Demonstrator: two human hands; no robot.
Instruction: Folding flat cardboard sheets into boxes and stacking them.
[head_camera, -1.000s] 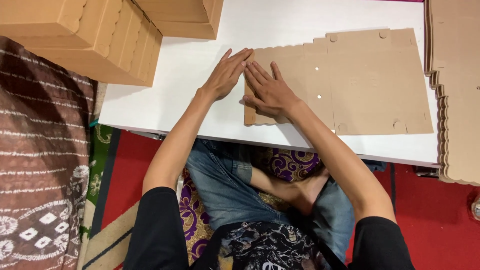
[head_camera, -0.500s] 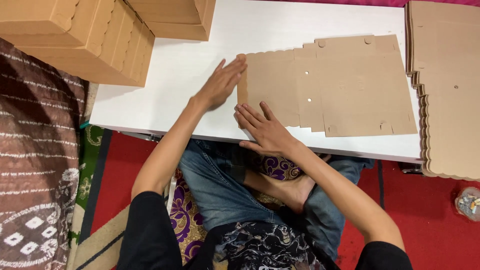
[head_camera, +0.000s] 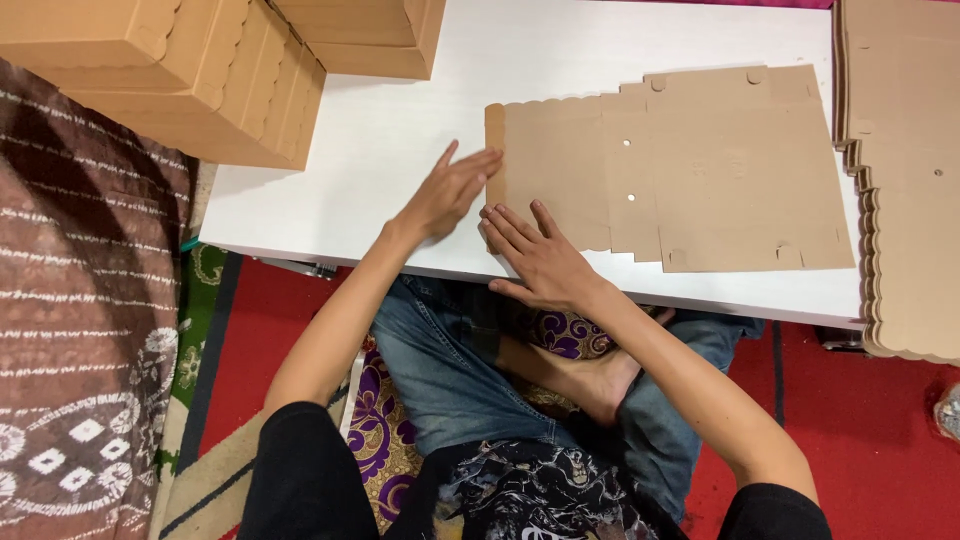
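A: head cam, what've we got?

B: Flat brown cardboard blank (head_camera: 700, 165) lying on the white tabletop (head_camera: 400, 130), scalloped top edge, couple of small round holes near the mid fold line. Its left end has a narrow flap strip.

A: hands?

B: Left hand (head_camera: 452, 190) is open, fingers straight and close together, palm down. Fingertips reach the blank's left edge, approx at the flap strip. Can't tell if it's actually pressing or just over it, slight motion blur. Right hand (head_camera: 538, 258) is flat, fingers spread, lying on the blank's lower-left corner at the near tabletop edge. Neither hand pinches anything.

A: rest of the scene?

B: Stack of more flat blanks (head_camera: 905, 180) at the right end of the tabletop, scalloped edges overhanging, just beside the working blank but not touching afaict. Assembled cardboard boxes (head_camera: 170, 70) stacked top left, one more box (head_camera: 365, 35) at top centre on the tabletop. Person sits on the floor, legs in jeans under the tabletop, red carpet (head_camera: 860, 420) below, patterned brown fabric (head_camera: 80, 330) on the left.
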